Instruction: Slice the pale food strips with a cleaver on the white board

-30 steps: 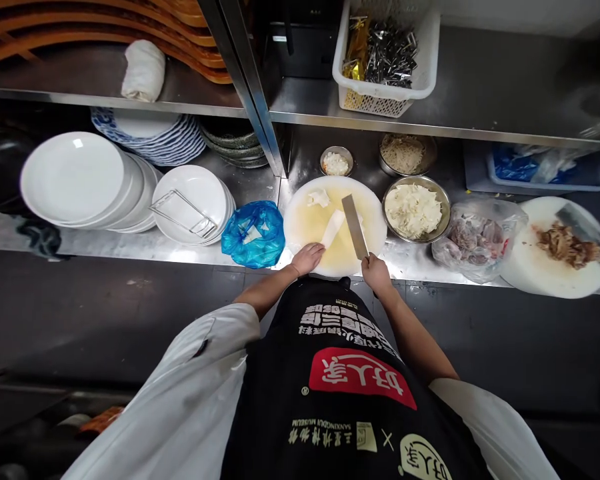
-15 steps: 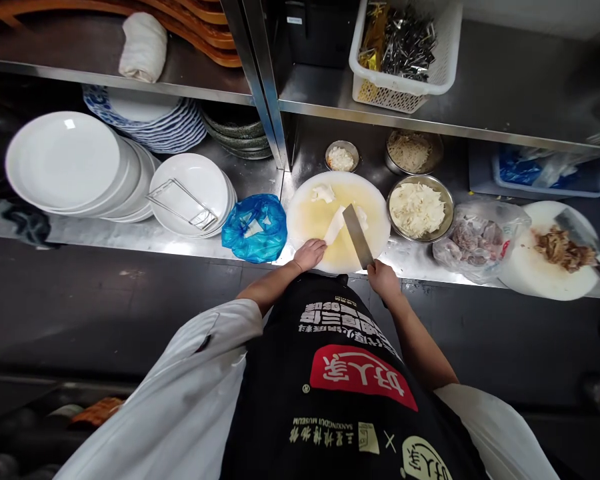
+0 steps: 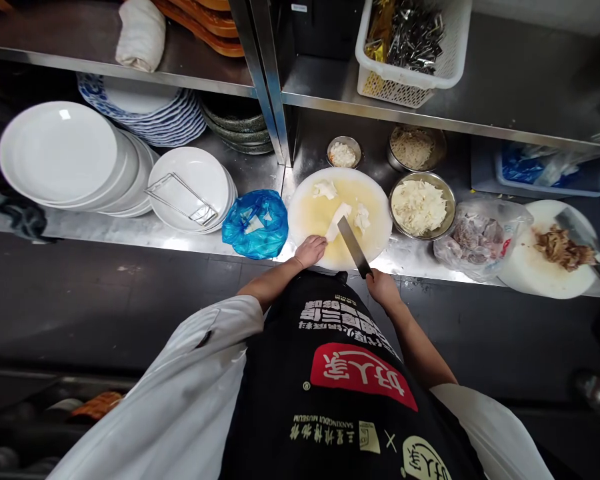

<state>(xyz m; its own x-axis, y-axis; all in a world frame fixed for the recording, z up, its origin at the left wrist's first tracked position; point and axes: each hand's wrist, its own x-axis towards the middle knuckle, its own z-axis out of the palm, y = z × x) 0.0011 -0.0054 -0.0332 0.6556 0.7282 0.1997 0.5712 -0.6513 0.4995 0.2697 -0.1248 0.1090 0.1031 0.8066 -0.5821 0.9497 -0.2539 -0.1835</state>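
Note:
A round cutting board [image 3: 305,233] lies on the steel counter before me. My right hand [image 3: 383,288] is closed round the handle of a cleaver [image 3: 355,248], whose blade tilts to the upper left over the board. Across the board's middle runs a pale white strip of food [image 3: 337,221], its kind unclear. My left hand [image 3: 311,251] presses its closed fingers on the near end of this strip. To the right of the strip sits a small heap of cut pale pieces [image 3: 362,219]. Another white piece [image 3: 325,189] rests near the board's far edge.
A blue plastic bag [image 3: 255,240] with white scraps is left of the board. A metal bowl of pale slices [image 3: 420,205], a bag of meat [image 3: 477,237] and a second board [image 3: 525,267] with a knife stand right. Stacked plates [image 3: 60,153] fill the left. A shelf [image 3: 430,110] overhangs.
The cleaver has drawn back and left, its blade now nearer the strip, uncovering the heap of cut pieces. My left hand stays at the strip's near end. The view has shifted slightly.

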